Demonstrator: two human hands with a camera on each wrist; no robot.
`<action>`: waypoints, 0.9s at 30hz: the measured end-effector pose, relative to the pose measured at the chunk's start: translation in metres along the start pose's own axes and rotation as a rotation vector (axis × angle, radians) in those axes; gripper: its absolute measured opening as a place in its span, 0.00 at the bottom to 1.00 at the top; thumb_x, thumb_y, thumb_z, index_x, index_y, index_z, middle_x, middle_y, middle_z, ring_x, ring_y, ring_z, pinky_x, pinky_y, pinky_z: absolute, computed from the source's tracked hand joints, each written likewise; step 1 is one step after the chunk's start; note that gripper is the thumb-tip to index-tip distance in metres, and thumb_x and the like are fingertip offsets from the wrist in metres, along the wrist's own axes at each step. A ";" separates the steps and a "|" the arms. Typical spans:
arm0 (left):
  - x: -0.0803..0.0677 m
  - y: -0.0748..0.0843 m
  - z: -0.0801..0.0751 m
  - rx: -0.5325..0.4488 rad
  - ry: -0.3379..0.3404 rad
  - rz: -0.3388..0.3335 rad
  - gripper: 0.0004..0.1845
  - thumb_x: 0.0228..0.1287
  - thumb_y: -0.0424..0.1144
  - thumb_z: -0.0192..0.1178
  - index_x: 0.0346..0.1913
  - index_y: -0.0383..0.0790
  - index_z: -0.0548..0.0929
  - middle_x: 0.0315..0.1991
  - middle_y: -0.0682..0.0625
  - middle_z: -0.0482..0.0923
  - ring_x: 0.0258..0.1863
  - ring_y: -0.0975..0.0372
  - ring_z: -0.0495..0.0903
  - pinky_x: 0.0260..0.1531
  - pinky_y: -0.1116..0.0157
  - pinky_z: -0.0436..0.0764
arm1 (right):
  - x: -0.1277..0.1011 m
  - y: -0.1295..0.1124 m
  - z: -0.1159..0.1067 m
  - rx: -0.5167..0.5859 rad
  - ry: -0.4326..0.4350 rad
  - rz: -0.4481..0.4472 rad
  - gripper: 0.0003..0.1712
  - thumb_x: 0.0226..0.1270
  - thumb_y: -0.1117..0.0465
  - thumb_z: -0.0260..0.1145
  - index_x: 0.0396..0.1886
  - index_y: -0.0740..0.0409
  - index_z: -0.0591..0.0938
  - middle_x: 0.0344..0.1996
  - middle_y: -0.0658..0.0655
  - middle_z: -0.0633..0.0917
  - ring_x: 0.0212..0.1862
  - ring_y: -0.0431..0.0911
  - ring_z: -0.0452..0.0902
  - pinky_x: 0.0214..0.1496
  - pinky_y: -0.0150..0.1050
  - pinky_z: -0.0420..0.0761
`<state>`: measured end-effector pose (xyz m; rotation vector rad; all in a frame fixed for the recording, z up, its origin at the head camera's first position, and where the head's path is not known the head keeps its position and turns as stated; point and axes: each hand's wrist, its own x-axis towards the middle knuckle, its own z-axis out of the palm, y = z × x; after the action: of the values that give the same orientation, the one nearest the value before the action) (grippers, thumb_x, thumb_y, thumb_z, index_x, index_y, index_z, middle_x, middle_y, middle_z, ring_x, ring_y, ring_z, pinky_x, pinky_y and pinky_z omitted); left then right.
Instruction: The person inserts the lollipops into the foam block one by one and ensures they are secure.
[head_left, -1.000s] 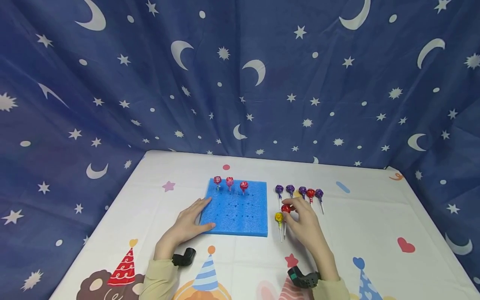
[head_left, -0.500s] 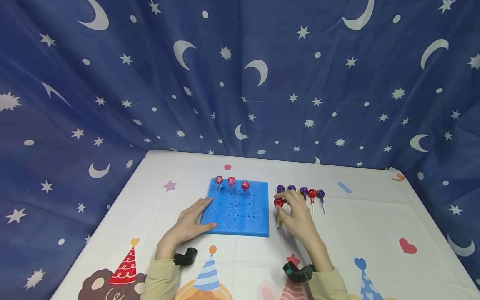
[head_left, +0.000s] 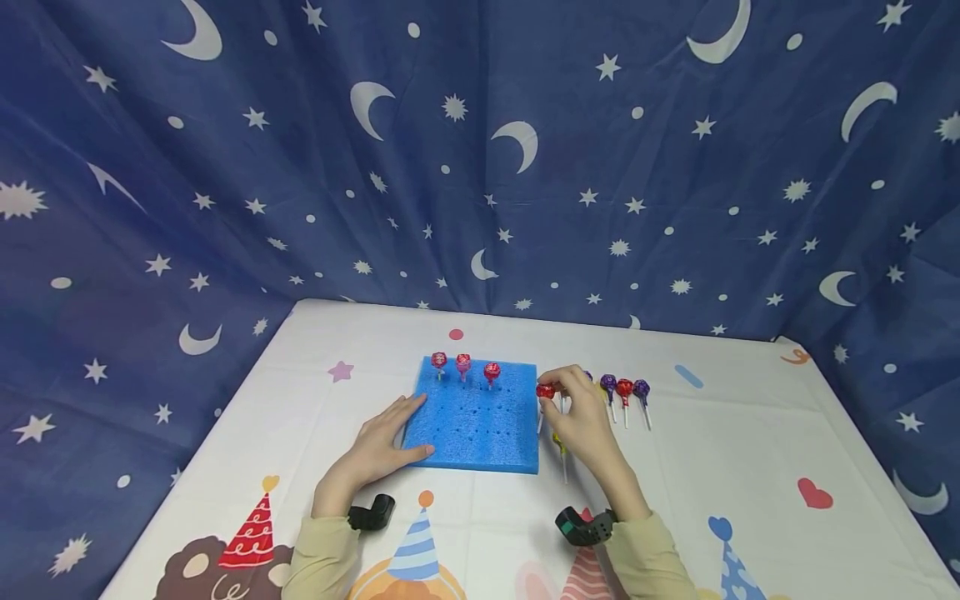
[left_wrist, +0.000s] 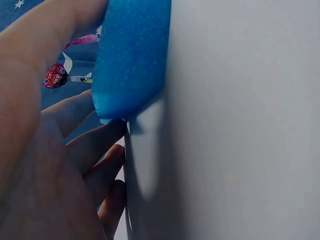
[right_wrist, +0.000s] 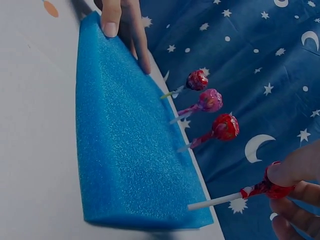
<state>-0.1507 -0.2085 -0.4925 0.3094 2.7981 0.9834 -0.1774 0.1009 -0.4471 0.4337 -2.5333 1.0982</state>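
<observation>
Head view: from above, facing forward over the table toward the curtain. Left wrist: pressed close, perhaps sideways, beside the foam block. Right wrist: near the same block, shared by all.

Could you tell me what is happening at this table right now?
A person's right hand pinches a red lollipop by its head beside the right edge of a blue foam block. The left hand rests on the block's left edge. Three lollipops stand in the block's far row; more lollipops lie on the table.
</observation>
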 end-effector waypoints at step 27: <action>-0.001 0.000 0.000 -0.005 0.000 -0.011 0.45 0.57 0.56 0.65 0.75 0.49 0.58 0.76 0.43 0.55 0.77 0.46 0.49 0.69 0.35 0.50 | 0.026 0.001 0.021 0.081 -0.038 0.097 0.11 0.58 0.67 0.69 0.40 0.55 0.80 0.42 0.55 0.78 0.46 0.50 0.76 0.53 0.49 0.79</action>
<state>-0.1497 -0.2082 -0.4923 0.2930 2.7937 0.9886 -0.2053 0.0824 -0.4498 0.3591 -2.5735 1.2434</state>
